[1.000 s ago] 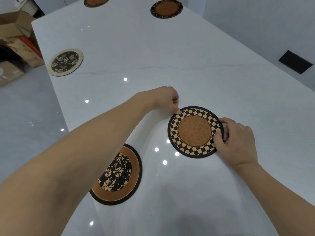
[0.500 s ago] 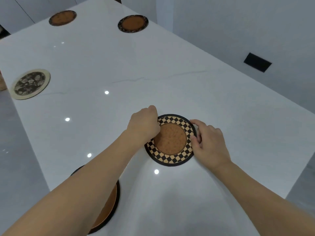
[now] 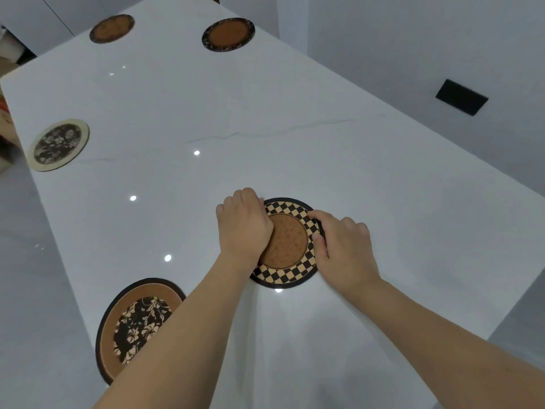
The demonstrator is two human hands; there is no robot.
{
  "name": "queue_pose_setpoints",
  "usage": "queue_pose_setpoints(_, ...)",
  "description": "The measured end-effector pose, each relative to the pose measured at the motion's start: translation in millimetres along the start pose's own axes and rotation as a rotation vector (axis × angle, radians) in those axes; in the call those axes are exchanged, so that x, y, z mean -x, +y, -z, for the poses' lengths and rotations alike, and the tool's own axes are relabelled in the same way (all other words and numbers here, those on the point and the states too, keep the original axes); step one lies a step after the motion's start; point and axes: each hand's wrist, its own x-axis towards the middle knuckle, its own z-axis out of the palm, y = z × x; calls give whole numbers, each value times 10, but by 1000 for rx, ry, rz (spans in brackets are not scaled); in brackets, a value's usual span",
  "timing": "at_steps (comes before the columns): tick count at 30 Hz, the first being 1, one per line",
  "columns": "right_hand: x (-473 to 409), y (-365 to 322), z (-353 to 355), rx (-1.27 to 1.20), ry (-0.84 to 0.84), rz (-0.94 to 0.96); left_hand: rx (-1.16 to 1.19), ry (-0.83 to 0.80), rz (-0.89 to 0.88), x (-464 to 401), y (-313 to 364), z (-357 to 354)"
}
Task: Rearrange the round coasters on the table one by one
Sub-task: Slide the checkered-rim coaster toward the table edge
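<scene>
A round checkered coaster (image 3: pixel 290 261) with a cork centre lies flat on the white table (image 3: pixel 265 113). My left hand (image 3: pixel 243 224) covers its left part, fingers curled at its far-left rim. My right hand (image 3: pixel 343 249) pinches its right rim between thumb and fingers. A brown coaster with a floral centre (image 3: pixel 134 323) sits near the left edge, partly under my left forearm. A pale floral coaster (image 3: pixel 59 144) lies farther along the left edge. Two cork coasters lie at the far end, one plain (image 3: pixel 111 28) and one dark-rimmed (image 3: pixel 228 33).
The table's right edge runs diagonally beside my right arm, with grey floor beyond. A black panel (image 3: pixel 461 97) sits in the floor at the right. Cardboard boxes (image 3: pixel 4 113) show past the left edge.
My left hand has moved from the coaster's far rim to lie over its left part. The view has shifted, so the floral brown coaster shows more fully.
</scene>
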Motion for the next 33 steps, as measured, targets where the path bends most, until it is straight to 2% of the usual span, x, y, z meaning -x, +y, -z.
queue_pose_setpoints(4,-22,60,40,-85,-80,32,-29,18,-40,-64,48,-5)
queue_pose_setpoints(8,-42,56,38,-123,-80,-11,-9,8,-28,-96,62,-39)
queue_pose_setpoints(13,-234,205,150,-22,-117,-83,-40,-10,-74,-289,285,-100)
queue_pose_setpoints(18,-421,463,260,182,-137,29,-50,-10,-37,-479,478,-241)
queue_pose_setpoints(28,-669,708,358,191,-112,36,-27,-30,15,-706,743,-332)
queue_pose_setpoints(33,-854,1033,552,191,-74,-33,-42,-38,-77,-998,1170,-445)
